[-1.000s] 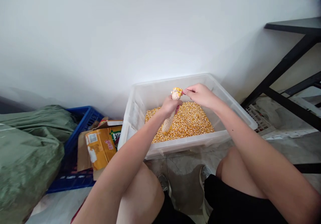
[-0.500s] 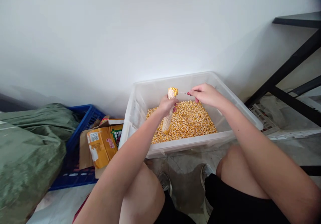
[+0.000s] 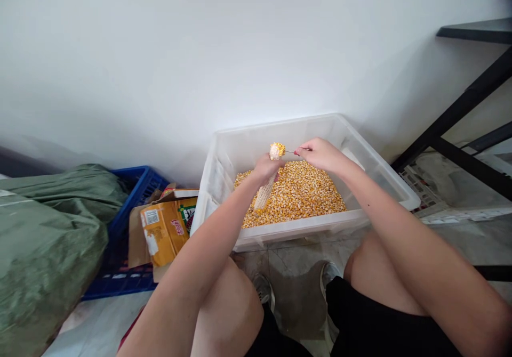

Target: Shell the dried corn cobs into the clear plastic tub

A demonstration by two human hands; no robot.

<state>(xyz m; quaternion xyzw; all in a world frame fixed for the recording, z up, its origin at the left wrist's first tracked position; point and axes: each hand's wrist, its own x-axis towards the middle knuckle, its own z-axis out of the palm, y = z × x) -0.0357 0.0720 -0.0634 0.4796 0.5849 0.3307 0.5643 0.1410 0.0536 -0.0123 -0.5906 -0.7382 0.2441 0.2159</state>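
My left hand (image 3: pixel 267 168) is closed round the middle of a corn cob (image 3: pixel 264 194), tilted over a white plastic bin (image 3: pixel 298 228). Most of the cob is bare and pale, with yellow kernels left at its upper end. In my right hand (image 3: pixel 320 153) is a screwdriver (image 3: pixel 296 152) with a red handle and a thin metal shaft. Its tip points left and meets the kernels at the cob's top, or nearly so. Below both hands a heap of loose corn kernels (image 3: pixel 308 189) covers the bin's floor.
On the left a blue crate (image 3: pixel 120 289) holds a torn cardboard box (image 3: pixel 164 234), beside a green cloth or sack (image 3: pixel 52 250). A black metal frame (image 3: pixel 452 117) stands at right. The white wall (image 3: pixel 240 48) rises behind the bin.
My right hand has moved slightly left, bringing the screwdriver's tip to the kernels. The cob has tilted a little more, its lower end shifting left.
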